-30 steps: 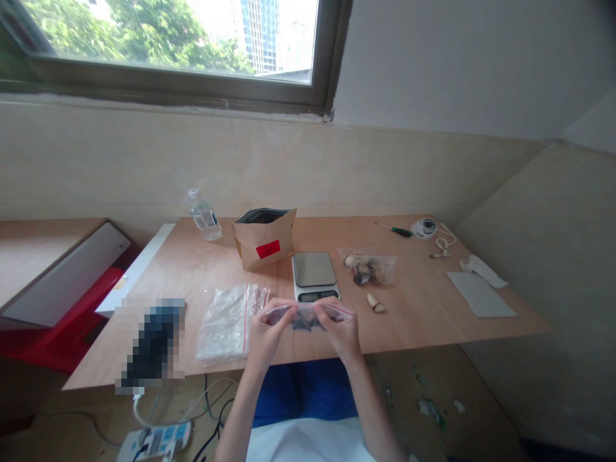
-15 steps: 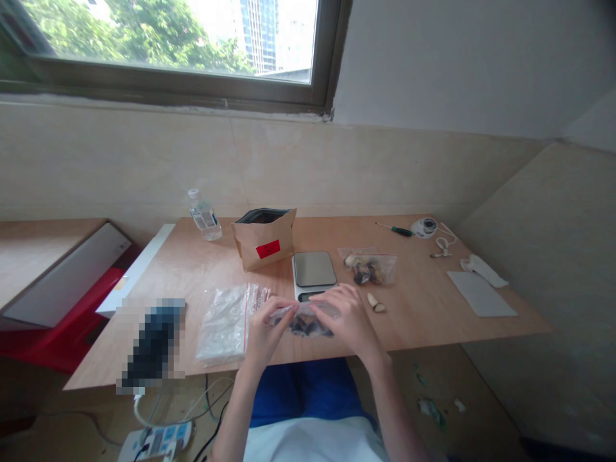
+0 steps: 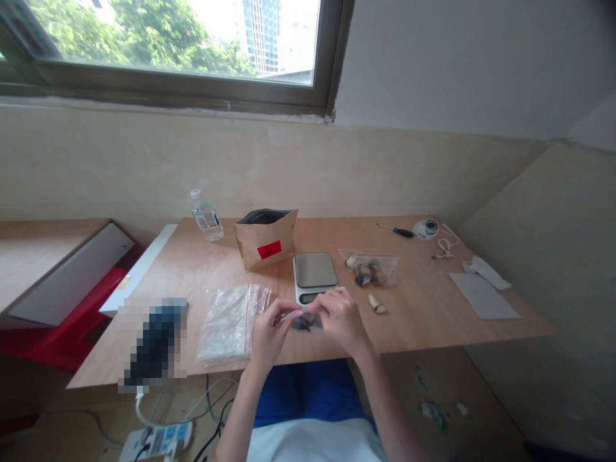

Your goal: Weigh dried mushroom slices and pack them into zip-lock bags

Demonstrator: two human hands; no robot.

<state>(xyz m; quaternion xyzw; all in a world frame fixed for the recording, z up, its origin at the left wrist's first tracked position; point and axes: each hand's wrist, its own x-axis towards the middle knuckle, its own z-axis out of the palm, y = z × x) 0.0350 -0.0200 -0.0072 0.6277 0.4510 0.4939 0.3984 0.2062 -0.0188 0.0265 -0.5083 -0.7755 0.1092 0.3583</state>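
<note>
Between my hands is a clear plastic bag (image 3: 307, 323) with dark pieces inside, above the table's front edge. My left hand (image 3: 270, 330) pinches the bag's top edge on the left. On the right, my right hand (image 3: 342, 319) grips the same edge, fingers closed. Just beyond them lies a small digital scale (image 3: 316, 269) with a bare metal plate, its display partly covered by my right hand. Right of the scale sits a filled zip bag (image 3: 369, 268) of pale and dark chunks. A loose cream-coloured piece (image 3: 377, 304) lies in front of that bag.
A kraft pouch (image 3: 267, 240) with a red label stands open behind the scale, near a water bottle (image 3: 206, 217). Flat clear zip bags (image 3: 228, 327) lie left, beside a blurred dark device (image 3: 156, 343). A screwdriver (image 3: 403, 232), a white camera (image 3: 426, 228) and white card (image 3: 484, 296) are right.
My hands have drawn closer together along the bag's top edge, and less of the bag shows between them. The objects on the table have stayed where they were.
</note>
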